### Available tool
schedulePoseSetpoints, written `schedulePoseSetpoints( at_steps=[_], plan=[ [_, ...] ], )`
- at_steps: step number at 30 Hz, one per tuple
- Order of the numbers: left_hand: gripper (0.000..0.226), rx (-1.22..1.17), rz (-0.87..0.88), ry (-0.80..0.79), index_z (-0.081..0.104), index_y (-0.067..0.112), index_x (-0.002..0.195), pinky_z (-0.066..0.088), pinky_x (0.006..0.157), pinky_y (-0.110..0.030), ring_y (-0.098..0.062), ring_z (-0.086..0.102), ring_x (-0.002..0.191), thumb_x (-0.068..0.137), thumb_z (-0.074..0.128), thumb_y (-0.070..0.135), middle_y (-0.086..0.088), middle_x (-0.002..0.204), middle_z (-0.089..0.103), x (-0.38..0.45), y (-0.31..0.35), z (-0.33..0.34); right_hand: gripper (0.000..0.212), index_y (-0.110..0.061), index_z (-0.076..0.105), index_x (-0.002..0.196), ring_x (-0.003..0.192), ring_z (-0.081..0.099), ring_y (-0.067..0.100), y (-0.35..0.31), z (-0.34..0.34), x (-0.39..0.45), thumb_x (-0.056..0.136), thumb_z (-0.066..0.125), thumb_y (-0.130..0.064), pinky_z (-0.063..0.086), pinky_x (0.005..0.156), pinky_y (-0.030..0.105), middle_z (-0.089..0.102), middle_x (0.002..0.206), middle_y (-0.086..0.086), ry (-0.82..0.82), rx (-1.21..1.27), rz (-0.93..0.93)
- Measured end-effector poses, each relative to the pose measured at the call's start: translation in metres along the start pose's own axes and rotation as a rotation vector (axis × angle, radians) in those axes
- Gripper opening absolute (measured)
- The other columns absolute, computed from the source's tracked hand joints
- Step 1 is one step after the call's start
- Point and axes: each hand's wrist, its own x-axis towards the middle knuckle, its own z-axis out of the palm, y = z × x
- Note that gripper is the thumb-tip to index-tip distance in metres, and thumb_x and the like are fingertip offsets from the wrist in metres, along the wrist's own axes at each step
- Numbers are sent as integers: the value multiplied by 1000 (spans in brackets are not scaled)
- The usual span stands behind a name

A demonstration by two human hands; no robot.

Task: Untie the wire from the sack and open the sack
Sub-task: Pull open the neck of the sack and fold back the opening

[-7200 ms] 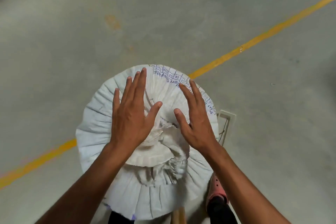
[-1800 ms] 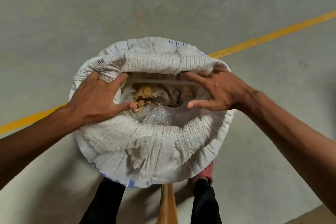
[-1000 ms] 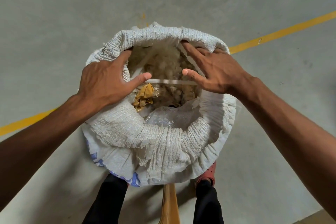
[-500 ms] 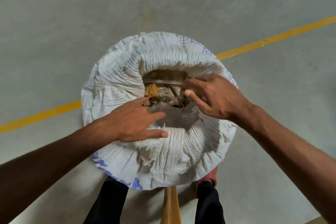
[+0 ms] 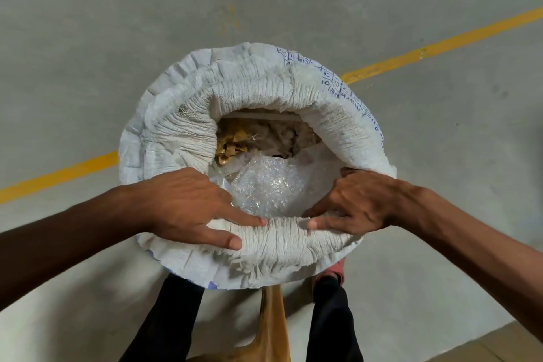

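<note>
Nearest the camera stood the person's two legs in black trousers (image 5: 332, 323), with a pink shoe (image 5: 333, 269) peeping out beneath the sack on the right and a strip of tan cloth (image 5: 273, 323) hanging between the legs. Just beyond them the white woven sack (image 5: 258, 91) stood upright on the grey concrete floor (image 5: 88, 38), its mouth wide open and its top rolled outward into a thick, wrinkled collar. Both hands gripped the near part of that collar. The left hand (image 5: 188, 206) lay over the rim with its fingers dipping inside the mouth and its thumb pressed along the outer fold, clamped on the fabric. The right hand (image 5: 355, 203) held the rim the same way a little apart, fingers curled inside, thumb flat on the roll. Inside the sack, clear bubble wrap (image 5: 270, 185) lay closest, with crumpled yellow-brown scraps (image 5: 232, 141) and pale brownish material (image 5: 282, 135) behind it. Blue printed lettering (image 5: 352, 97) ran along the far right rim. Farther off, a yellow painted line (image 5: 440, 47) crossed the floor diagonally behind the sack.
</note>
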Motion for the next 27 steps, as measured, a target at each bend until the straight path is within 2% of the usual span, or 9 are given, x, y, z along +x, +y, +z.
schedulePoseSetpoints(
  at_steps=[4,7,9,11,15,19,23,25,27],
  plan=[
    [63,-43,-24,-39,5,78,148,35,76,-30,-5,59,98,85,6,86,21,133,65,-5,10,-12,97,-31,71,110,85,70,20,5,2,-1,91,-4,-90,50,100,43,80,95,-7,-92,-10,35],
    [59,-18,-55,-92,13,73,151,26,72,-27,-9,53,106,93,19,80,18,140,62,-7,19,-21,96,-22,68,96,78,67,22,5,3,-1,91,-1,-88,55,90,43,76,85,-3,-125,-19,69],
    [59,3,-68,-105,16,70,153,30,69,-25,-9,53,102,95,22,80,13,136,66,-5,22,-21,91,-23,65,94,73,63,17,3,-1,-2,90,1,-88,54,84,39,71,80,-5,-132,-11,119],
    [64,3,-108,-71,15,69,153,45,78,-27,-3,59,92,92,16,86,10,128,71,-1,19,-22,86,-30,68,105,73,62,12,1,-7,-1,92,4,-85,54,82,37,73,84,-6,-51,20,144],
    [68,-469,-249,331,18,52,161,48,110,-42,8,48,120,98,27,75,6,160,44,30,-4,-33,58,-31,59,146,98,70,12,4,-21,21,110,24,-58,55,93,35,77,119,7,386,379,113],
    [79,-738,-312,680,10,43,166,38,119,-61,-20,39,149,98,36,74,-1,171,29,52,-21,-47,51,-25,46,158,139,53,15,9,-42,42,112,32,-42,41,114,37,56,157,2,696,606,168],
    [96,-497,-413,730,1,43,166,26,119,-73,-23,35,151,90,45,81,1,173,21,39,-36,-47,59,-36,27,166,161,24,17,31,-54,39,109,27,-52,24,128,45,34,173,1,677,428,292],
    [103,-370,-483,689,-3,45,165,13,118,-79,-25,32,154,82,40,89,3,175,18,28,-47,-48,64,-47,14,166,163,19,20,42,-60,34,105,22,-64,24,128,57,27,176,1,629,325,346],
    [109,-314,-510,658,-6,47,164,15,117,-79,-26,36,152,77,39,93,1,172,27,16,-55,-51,69,-54,3,165,164,18,23,49,-66,29,101,19,-74,27,125,64,23,177,1,607,242,355]
  ],
)
